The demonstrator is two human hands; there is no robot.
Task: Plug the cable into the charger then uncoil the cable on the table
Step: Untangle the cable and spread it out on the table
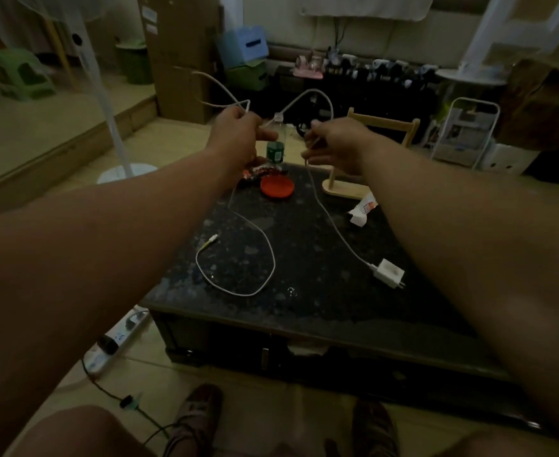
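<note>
A white charger [389,273] lies on the dark speckled table [304,308] at the right, prongs toward me, with the white cable [332,229] plugged into it. The cable rises from it to my right hand [337,143], arches over to my left hand [238,133], and sticks out in bent loops to the left of that hand. Both hands are raised above the table's far end, each pinching the cable. From the left hand a strand drops to the table and curls in one loop, ending in a free plug [211,240].
A red lid [277,187], a green-labelled bottle [275,150] and a snack wrapper sit at the table's far end. A wooden stand [364,159] and crumpled paper [362,209] are at the right. A power strip [120,341] lies on the floor, left.
</note>
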